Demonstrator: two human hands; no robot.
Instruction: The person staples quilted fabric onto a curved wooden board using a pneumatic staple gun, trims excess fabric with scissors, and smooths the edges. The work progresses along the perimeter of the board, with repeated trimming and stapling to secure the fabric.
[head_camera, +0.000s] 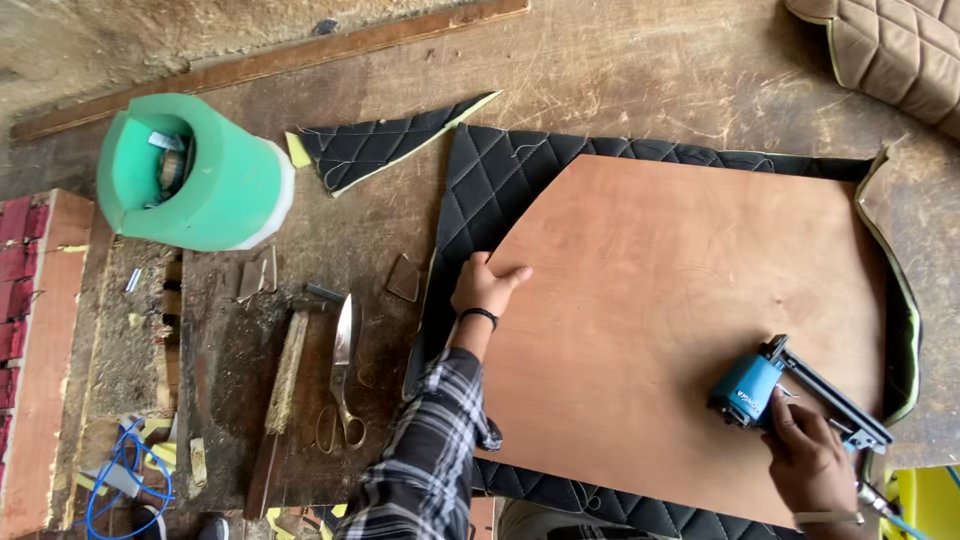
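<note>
A plywood panel (680, 320) lies on black quilted fabric (490, 190) spread over the workbench. My left hand (484, 285) rests flat on the panel's left edge, fingers gripping the rim where it meets the fabric. My right hand (808, 462) holds a blue pneumatic staple gun (790, 390) that sits on the panel near its lower right corner, its black magazine pointing right. An air hose fitting (872, 497) trails from below my right wrist.
Left of the panel lie scissors (342, 375), a hammer (288, 365), small fabric scraps (404, 277) and a triangular quilted offcut (385, 143). A green foam roll (195, 172) stands at the upper left. A brown quilted cushion (890, 50) sits at the top right.
</note>
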